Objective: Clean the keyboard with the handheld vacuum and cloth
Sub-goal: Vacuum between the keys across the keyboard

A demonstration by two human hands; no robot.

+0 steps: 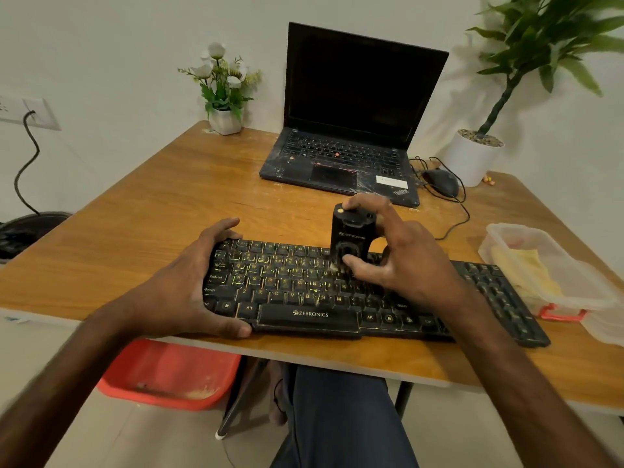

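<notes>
A black keyboard with yellow letters and pale crumbs lies along the near edge of the wooden table. My left hand grips the keyboard's left end, fingers over its far edge and thumb on its front. A small black handheld vacuum stands upright on the upper middle keys. My right hand holds the vacuum, fingers over its top and thumb at its base. A yellow cloth lies inside a clear plastic box to the right.
An open black laptop sits at the back, with a wired mouse beside it. A flower pot and a white plant pot stand at the far edge. A red tub is under the table.
</notes>
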